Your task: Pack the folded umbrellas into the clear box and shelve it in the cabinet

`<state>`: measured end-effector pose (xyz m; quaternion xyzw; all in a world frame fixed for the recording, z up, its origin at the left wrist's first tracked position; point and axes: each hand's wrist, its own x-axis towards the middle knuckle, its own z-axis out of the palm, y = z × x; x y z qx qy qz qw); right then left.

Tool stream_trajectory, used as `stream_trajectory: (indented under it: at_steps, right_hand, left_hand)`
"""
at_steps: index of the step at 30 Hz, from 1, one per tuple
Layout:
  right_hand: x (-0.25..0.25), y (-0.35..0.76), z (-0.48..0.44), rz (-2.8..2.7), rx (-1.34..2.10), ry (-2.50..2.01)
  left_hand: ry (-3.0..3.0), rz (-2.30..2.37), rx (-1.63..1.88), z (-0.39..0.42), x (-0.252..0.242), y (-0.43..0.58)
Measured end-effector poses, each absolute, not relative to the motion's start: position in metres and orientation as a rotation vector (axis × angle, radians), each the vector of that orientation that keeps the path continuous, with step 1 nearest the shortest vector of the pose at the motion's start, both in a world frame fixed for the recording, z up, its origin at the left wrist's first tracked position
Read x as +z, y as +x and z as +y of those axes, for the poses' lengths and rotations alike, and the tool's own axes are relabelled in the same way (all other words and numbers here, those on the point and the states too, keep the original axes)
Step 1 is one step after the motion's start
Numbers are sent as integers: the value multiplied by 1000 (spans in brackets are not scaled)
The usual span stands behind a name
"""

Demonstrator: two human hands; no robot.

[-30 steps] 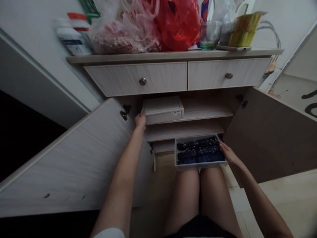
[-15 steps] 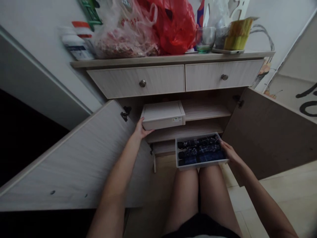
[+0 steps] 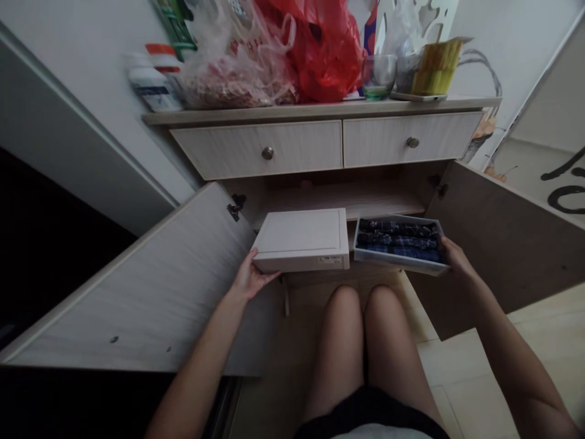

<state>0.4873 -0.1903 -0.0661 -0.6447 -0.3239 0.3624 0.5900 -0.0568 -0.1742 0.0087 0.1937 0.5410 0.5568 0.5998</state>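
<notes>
My left hand point(image 3: 252, 277) grips the near left corner of a white lidded box point(image 3: 301, 235), thumb on the side and fingers underneath. The box is held in front of the cabinet's shelf, with a small label on its front face. My right hand point(image 3: 454, 253) holds the right end of an open white tray point(image 3: 402, 263), slightly tilted. Several folded dark plaid umbrellas point(image 3: 398, 239) appear to lie side by side in it. Tray and box are close together, with a narrow gap between them.
Both cabinet doors, left point(image 3: 150, 292) and right point(image 3: 498, 256), stand open around the shelf point(image 3: 320, 198). Two closed drawers point(image 3: 274, 149) sit above. On the cabinet top are a red plastic bag point(image 3: 324, 55), a clear bag point(image 3: 237, 79), a glass point(image 3: 379, 76) and white bottles point(image 3: 153, 88).
The white box has come out from the shelf, toward me and lower. The tray has moved up and right, away from my knees toward the cabinet.
</notes>
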Motion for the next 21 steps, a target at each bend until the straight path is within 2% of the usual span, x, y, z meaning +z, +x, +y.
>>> stream_trajectory:
  at_steps: [9,21]
  right_hand:
    - [-55,478,-168,-828,815,-1459]
    - [-48,427,-146,-920,1092,-1396]
  left_hand:
    - [436,1231,1359,-188,4,-51]
    - [462,1220,1298,-201,-1,1]
